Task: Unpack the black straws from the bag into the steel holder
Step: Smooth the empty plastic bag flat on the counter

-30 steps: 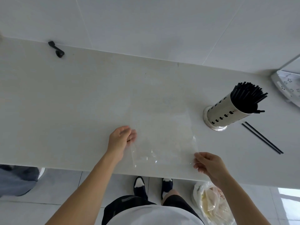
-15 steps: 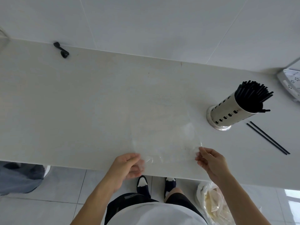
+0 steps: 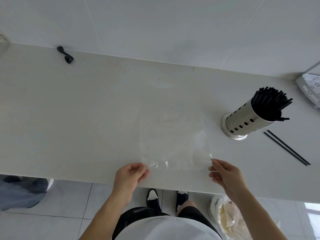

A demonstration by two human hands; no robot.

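Left hand: the left hand (image 3: 130, 177) is at the near edge of the counter, fingers curled and pinched on the near left corner of the clear bag.
Right hand: the right hand (image 3: 225, 176) is at the near edge too, thumb and fingers pinched on the near right corner of the same bag.
Bag: the clear bag (image 3: 173, 141) lies spread and mostly flat on the counter between the hands and reaches away from the person; its near edge is slightly lifted and wrinkled. Nothing dark shows inside it.
Steel holder: the steel holder (image 3: 245, 120) stands on the counter to the right of the bag and apart from it; it is a perforated cylinder on a round base, and looks tilted under the wide lens.
Black straws: a dense bundle of black straws (image 3: 271, 105) fills the holder and sticks out past its rim; one straw juts sideways at the rim.
Loose straws: two loose straws (image 3: 287, 148) lie side by side flat on the counter just right of the holder's base, not touching it.
Counter: the white counter (image 3: 78, 110) runs along a white tiled wall.
Other items: a small black hook-shaped object (image 3: 65, 54) lies at the far left by the wall; a white perforated tray (image 3: 310, 89) is cut off at the right edge; a crumpled plastic bag (image 3: 228, 217) sits on the floor near the person's feet.
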